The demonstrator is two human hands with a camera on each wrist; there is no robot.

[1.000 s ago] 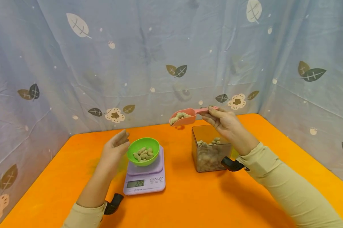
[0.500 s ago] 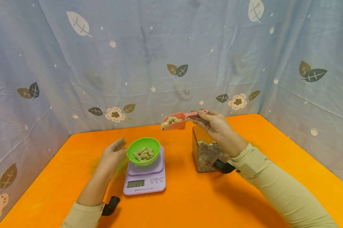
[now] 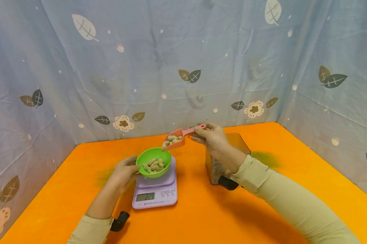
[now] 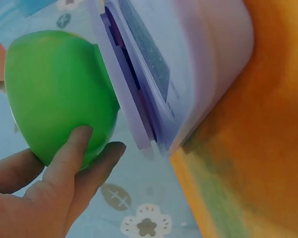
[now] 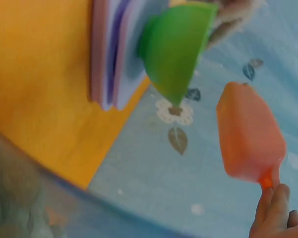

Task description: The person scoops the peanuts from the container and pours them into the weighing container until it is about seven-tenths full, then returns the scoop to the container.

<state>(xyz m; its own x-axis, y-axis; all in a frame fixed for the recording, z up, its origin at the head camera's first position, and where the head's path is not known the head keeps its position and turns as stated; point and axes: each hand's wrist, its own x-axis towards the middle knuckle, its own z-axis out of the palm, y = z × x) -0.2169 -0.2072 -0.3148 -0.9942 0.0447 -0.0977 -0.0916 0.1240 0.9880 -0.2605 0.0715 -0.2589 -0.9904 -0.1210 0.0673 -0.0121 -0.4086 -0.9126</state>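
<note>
My right hand pinches the handle of a pink scoop loaded with peanuts. The scoop tips down to the left, its front lip at the far right rim of a green bowl in the head view. Several peanuts lie in that bowl, which stands on a purple kitchen scale. My left hand touches the bowl's left side with fairly straight fingers, as the left wrist view shows. From the right wrist, the scoop's underside shows and its load is hidden.
A brown see-through box holding peanuts stands right of the scale, partly behind my right forearm. The scale's display reads 229, decimal point unclear. An orange cloth covers the table; a leaf-print curtain rises behind it.
My right hand has carried the loaded scoop left and down from above the box to the bowl's rim. My left hand has come down slightly and now touches the bowl.
</note>
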